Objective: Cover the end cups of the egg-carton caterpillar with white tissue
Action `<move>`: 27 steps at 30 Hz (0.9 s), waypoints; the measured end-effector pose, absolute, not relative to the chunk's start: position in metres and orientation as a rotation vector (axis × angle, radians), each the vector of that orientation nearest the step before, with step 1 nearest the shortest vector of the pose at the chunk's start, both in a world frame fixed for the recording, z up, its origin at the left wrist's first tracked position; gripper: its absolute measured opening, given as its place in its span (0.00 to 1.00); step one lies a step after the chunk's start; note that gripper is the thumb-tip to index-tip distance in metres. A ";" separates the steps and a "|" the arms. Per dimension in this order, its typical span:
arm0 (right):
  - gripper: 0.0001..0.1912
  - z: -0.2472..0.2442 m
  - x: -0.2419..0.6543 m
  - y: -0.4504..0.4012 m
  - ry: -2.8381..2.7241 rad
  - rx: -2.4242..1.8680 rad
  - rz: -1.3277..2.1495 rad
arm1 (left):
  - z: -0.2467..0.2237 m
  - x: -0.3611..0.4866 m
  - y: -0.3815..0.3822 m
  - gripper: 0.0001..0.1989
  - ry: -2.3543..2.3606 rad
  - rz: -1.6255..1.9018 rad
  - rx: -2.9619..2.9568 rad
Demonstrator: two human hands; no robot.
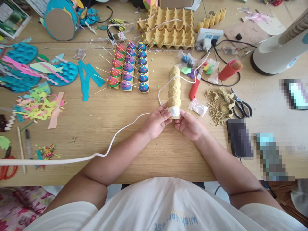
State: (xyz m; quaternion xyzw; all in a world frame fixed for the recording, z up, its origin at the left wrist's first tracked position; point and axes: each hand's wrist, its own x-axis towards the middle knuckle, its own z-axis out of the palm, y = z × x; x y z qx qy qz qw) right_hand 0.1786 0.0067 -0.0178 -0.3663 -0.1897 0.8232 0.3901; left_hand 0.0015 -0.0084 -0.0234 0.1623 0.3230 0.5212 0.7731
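A strip of egg carton (174, 88), tan and bumpy, points away from me at the middle of the table. White clay (174, 111) covers the bump at its near end. My left hand (156, 122) grips that end from the left, thumb against the white clay. From the right, my right hand (190, 125) pinches the same end, its thumb by the clay and its fingers curled below. A white cable (161, 89) curves close to the strip's left side. Right of the strip lies a small clear bag (198, 107) with white stuff inside.
Painted egg-carton caterpillars (127, 76) with pin feelers stand at centre left. Egg trays (168, 27) and a power strip (209, 34) are behind. A red-handled cutter (194, 89), carton scraps (222, 102) and black-handled scissors (242, 107) lie right. Paper strips (43, 109) lie left.
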 end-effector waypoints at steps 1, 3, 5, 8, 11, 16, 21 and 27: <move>0.21 -0.019 0.177 0.006 -0.492 -0.926 2.059 | -0.023 0.002 -0.009 0.35 0.705 1.127 0.348; 0.20 -0.021 0.175 0.005 -0.508 -0.914 1.998 | -0.022 0.002 -0.009 0.34 0.713 1.122 0.343; 0.20 -0.022 0.173 0.004 -0.512 -0.902 1.974 | -0.021 0.002 -0.009 0.33 0.710 1.122 0.343; 0.20 -0.022 0.173 0.003 -0.505 -0.874 1.997 | -0.020 0.002 -0.008 0.32 0.696 1.128 0.347; 0.20 -0.022 0.174 0.002 -0.514 -0.850 2.023 | -0.019 0.001 -0.008 0.31 0.681 1.133 0.353; 0.19 -0.026 0.176 0.003 -0.557 -0.866 1.995 | -0.017 0.001 -0.008 0.30 0.699 1.119 0.347; 0.18 -0.026 0.177 0.003 -0.565 -0.845 2.030 | -0.015 0.001 -0.008 0.31 0.713 1.121 0.326; 0.18 -0.025 0.177 0.003 -0.582 -0.885 1.996 | -0.017 0.001 -0.007 0.33 0.709 1.128 0.324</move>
